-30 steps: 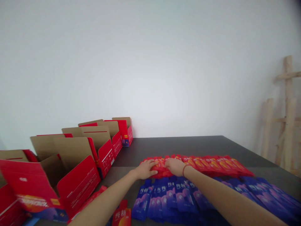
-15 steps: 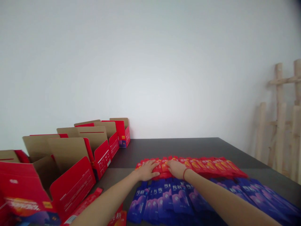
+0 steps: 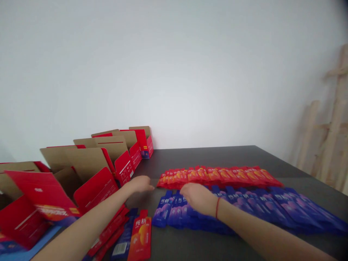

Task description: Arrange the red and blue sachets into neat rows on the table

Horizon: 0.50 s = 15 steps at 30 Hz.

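Note:
My left hand (image 3: 139, 184) hovers above the table left of the red pouches, fingers loosely bent and nothing visible in them. Over the left part of the blue-purple pouches (image 3: 244, 203) is my right hand (image 3: 198, 197), with a red cord at the wrist. Its fingers point down and are mostly hidden behind the hand, so any grip on a pouch does not show. Behind them lies an overlapping row of red pouches (image 3: 217, 176) with orange fruit prints. Nearer to me, a single red pouch (image 3: 140, 237) lies beside a blue pouch (image 3: 122, 239) showing a barcode.
Several open red cardboard boxes (image 3: 95, 190) with brown insides stand along the left side. More red pouches (image 3: 110, 230) are piled by my left forearm. The dark table (image 3: 201, 156) meets a white wall; a wooden frame (image 3: 330, 141) stands at the right.
Both hands have come off the red row: the left moved left, the right came nearer over the blue pouches. My view has shifted, showing more of the near left table.

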{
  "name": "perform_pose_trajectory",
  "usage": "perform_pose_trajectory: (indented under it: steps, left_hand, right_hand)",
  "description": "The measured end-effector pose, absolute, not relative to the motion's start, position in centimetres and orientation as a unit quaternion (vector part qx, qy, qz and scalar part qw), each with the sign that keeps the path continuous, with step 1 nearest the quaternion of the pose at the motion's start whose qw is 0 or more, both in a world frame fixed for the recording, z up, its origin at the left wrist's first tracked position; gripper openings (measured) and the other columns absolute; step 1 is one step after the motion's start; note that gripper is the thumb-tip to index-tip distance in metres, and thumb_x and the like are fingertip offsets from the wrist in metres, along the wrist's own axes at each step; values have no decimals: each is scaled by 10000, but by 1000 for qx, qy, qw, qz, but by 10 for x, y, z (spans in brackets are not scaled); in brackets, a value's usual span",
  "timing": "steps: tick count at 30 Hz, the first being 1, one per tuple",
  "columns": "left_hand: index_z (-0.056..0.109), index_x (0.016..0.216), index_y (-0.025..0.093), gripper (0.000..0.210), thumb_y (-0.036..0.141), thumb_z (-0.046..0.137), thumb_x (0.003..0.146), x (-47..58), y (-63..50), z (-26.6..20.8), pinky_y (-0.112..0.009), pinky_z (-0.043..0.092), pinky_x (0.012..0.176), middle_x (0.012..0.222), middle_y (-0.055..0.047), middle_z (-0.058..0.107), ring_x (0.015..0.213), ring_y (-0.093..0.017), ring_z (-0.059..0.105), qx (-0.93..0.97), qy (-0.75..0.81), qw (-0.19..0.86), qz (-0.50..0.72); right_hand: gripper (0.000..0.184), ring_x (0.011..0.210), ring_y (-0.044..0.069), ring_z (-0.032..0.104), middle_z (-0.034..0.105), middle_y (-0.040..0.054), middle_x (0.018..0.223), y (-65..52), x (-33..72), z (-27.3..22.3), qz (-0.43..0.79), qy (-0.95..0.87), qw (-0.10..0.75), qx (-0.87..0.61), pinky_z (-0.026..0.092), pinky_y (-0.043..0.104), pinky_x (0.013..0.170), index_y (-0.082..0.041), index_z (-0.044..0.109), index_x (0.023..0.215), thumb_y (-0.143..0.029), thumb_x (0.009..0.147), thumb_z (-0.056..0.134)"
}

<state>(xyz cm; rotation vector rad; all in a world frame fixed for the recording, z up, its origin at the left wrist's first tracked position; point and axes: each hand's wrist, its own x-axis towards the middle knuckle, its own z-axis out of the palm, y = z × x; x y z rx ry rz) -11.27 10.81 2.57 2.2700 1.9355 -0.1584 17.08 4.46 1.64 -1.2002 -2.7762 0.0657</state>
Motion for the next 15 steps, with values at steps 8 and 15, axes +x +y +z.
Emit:
perform_pose_trajectory:
  steps: [8,15]
  left_hand:
    - [686,824,214,271,447,584,731,-120,48,17,-297,434,652,851,-60,726,810,-245,665,750,649,85,-99]
    - [681,886,198,279,406,515,802,-100,52,14,-295,422,670,870,-62,727,817,-232,661,763,633,129,-21]
  right_hand:
    - [703,1198,362,526,510,286,1356,-57,54,-33,47,-955,138,-257,469,440,975,63,491,1315,-374,792,664]
    - [489,1134,401,591,503,358,1300,-54,1,-90,53,-927,133,-347,581,457,707,129,491,1286,-42,829,454]
